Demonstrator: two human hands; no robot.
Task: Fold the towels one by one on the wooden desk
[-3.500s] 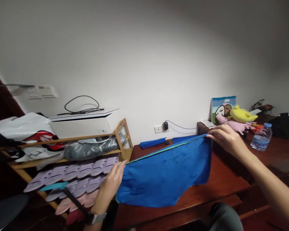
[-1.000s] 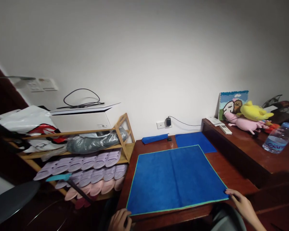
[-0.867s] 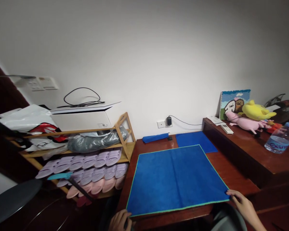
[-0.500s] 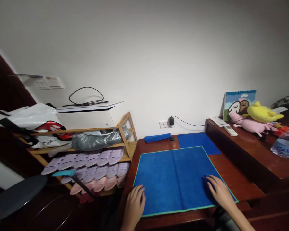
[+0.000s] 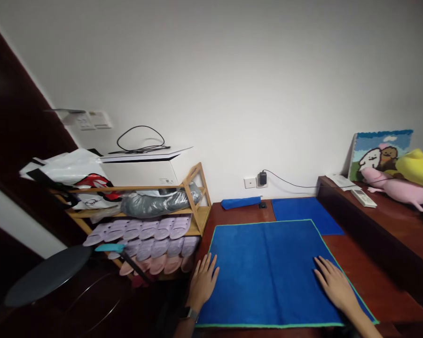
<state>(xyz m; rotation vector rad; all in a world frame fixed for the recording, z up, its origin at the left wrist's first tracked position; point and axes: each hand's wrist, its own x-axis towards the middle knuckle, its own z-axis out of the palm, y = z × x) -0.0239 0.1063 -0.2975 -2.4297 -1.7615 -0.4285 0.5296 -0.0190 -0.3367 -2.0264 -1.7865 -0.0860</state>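
A blue cloth (image 5: pixel 246 267) with a light green edge lies spread flat on the reddish-brown table (image 5: pixel 370 267), a crease running down its middle. My left hand (image 5: pixel 202 279) rests on its left edge, fingers stretched out and a little apart. Near the right edge, my right hand (image 5: pixel 334 284) lies on the cloth with its fingers extended. Neither hand holds anything. Behind it is a second, darker blue cloth (image 5: pixel 303 211), partly covered by the first. A rolled or folded blue item (image 5: pixel 240 203) lies at the table's back edge.
On the left stands a wooden rack (image 5: pixel 197 206) with several purple and pink slippers, a bag and a white box (image 5: pixel 141 173). A dark round stool (image 5: pixel 49 274) is nearer. At right, a raised surface holds a remote (image 5: pixel 364 197) and a pink plush toy (image 5: pixel 396 185).
The view has swung left, so the scene sits further right. My left hand has moved forward along the cloth's left edge, its fingers straighter. My right hand stays near the right edge.
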